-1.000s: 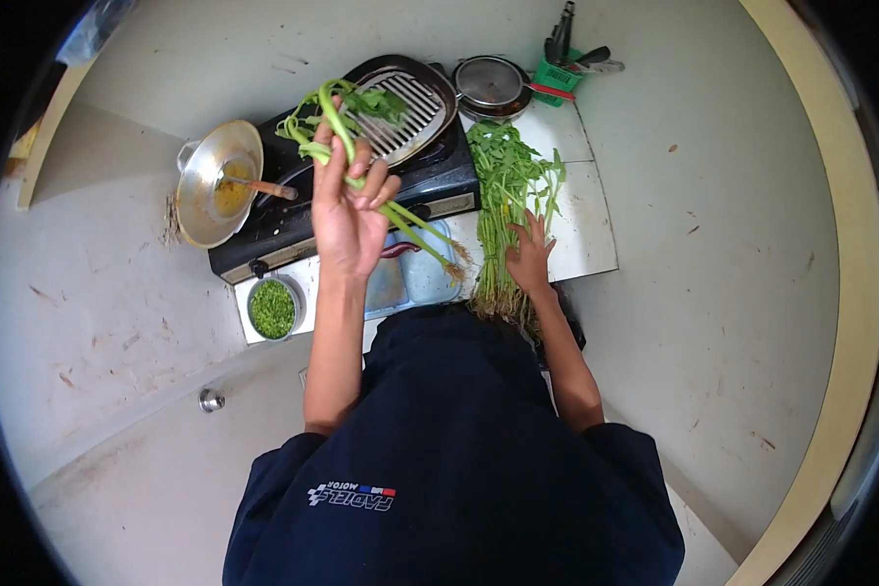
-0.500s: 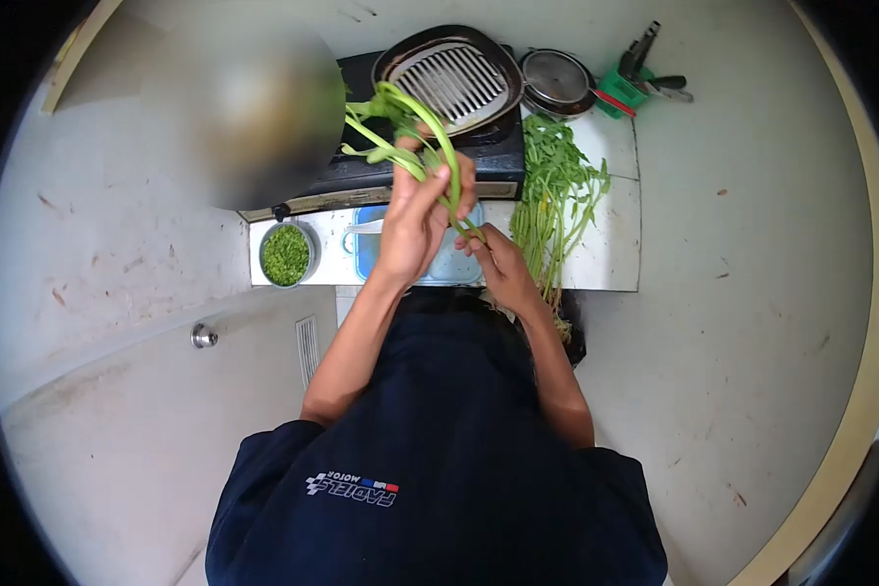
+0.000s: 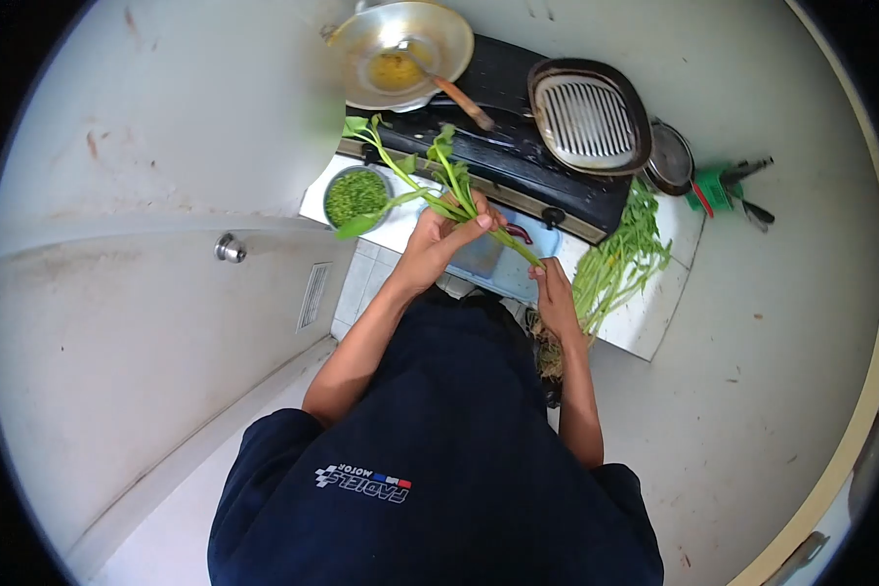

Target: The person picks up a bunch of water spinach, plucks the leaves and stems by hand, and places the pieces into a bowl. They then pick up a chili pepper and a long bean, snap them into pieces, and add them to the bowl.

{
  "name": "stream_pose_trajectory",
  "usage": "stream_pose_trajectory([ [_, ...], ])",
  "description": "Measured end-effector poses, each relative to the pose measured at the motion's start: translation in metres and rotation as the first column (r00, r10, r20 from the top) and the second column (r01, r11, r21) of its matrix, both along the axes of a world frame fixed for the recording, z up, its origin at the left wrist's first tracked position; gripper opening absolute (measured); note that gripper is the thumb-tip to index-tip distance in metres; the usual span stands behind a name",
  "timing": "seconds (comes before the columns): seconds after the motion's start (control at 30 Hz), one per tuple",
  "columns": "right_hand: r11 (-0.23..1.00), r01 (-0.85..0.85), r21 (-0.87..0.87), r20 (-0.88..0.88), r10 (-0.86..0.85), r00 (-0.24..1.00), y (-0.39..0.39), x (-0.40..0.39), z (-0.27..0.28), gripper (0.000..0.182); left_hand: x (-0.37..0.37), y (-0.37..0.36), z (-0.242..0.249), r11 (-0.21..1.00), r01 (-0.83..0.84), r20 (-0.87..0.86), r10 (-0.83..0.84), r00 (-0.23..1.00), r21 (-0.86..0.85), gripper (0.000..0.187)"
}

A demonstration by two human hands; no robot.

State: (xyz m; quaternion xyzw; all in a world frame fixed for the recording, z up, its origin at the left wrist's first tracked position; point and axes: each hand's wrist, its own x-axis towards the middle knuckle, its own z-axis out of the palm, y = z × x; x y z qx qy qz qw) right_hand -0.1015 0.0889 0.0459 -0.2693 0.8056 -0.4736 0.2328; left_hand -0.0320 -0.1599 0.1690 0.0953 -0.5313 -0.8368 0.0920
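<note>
My left hand (image 3: 439, 246) is closed around a few stalks of what looks like water spinach (image 3: 410, 176). Their leafy tops fan out up and to the left, past the fingers. Thumb and fingers of my right hand (image 3: 559, 305) pinch the lower stem end, to the right of the left hand. Beneath the stalks lies a blue tray (image 3: 547, 244), partly hidden by the hands. A small purple-red thing (image 3: 518, 232) shows over it; I cannot make out its kind. Beside my right hand a larger bunch of water spinach (image 3: 623, 259) rests on the white counter (image 3: 645, 327).
A bowl of chopped greens (image 3: 356, 197) stands at the counter's left. On the black stove (image 3: 503, 161) are a wok (image 3: 449, 44) with a wooden-handled utensil (image 3: 464, 104) and a grill pan (image 3: 586, 117). A strainer (image 3: 669, 156) and a green utensil holder (image 3: 715, 190) are at the right.
The view has swung left, bringing the wok clearly into sight. The stalks have gone from bent over in my left hand to stretched out between both hands, held lower.
</note>
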Motion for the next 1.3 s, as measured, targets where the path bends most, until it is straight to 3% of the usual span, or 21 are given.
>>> stream_pose_trajectory([
  [0.13,0.996,-0.066,0.063,-0.096,0.071,0.993,-0.042,-0.002,-0.012,0.029,0.022,-0.055,-0.014,0.983,-0.172,0.052,0.168,0.984,0.072,0.013],
  [0.27,0.986,-0.123,0.115,-0.157,0.14,0.978,-0.085,-0.003,-0.033,0.02,0.043,-0.112,-0.043,0.902,-0.362,0.145,0.336,0.931,0.235,0.021],
  [0.43,0.977,-0.117,0.176,-0.196,0.151,0.969,-0.135,0.005,-0.051,0.018,0.067,-0.18,-0.09,0.86,-0.456,0.225,0.408,0.885,0.231,0.017],
  [0.57,0.927,-0.026,0.373,-0.299,0.146,0.943,-0.16,0.007,-0.072,0.019,0.08,-0.226,-0.129,0.886,-0.437,0.401,0.348,0.847,0.153,0.016],
  [0.67,0.878,0.102,0.467,-0.446,0.134,0.885,-0.173,0.013,-0.091,0.019,0.083,-0.248,-0.151,0.924,-0.36,0.434,0.274,0.858,0.128,0.019],
  [0.83,0.835,0.204,0.51,-0.478,0.078,0.875,-0.186,0.016,-0.095,0.019,0.086,-0.271,-0.174,0.967,-0.25,0.488,0.192,0.851,0.056,0.029],
  [0.97,0.826,0.258,0.501,-0.499,0.032,0.866,-0.189,0.021,-0.1,0.02,0.089,-0.279,-0.195,0.954,-0.281,0.543,0.183,0.82,0.102,0.027],
  [1.03,0.82,0.263,0.509,-0.499,0.032,0.866,-0.19,0.023,-0.104,0.02,0.089,-0.279,-0.198,0.942,-0.321,0.583,0.208,0.785,0.095,0.027],
  [1.23,0.857,0.147,0.494,-0.436,0.098,0.895,-0.215,0.032,-0.093,0.024,0.094,-0.275,-0.207,0.916,-0.334,0.404,0.225,0.887,0.224,0.03],
  [1.3,0.878,0.128,0.462,-0.415,0.086,0.906,-0.233,0.037,-0.087,0.024,0.092,-0.279,-0.21,0.882,-0.345,0.431,0.189,0.882,0.32,0.029],
])
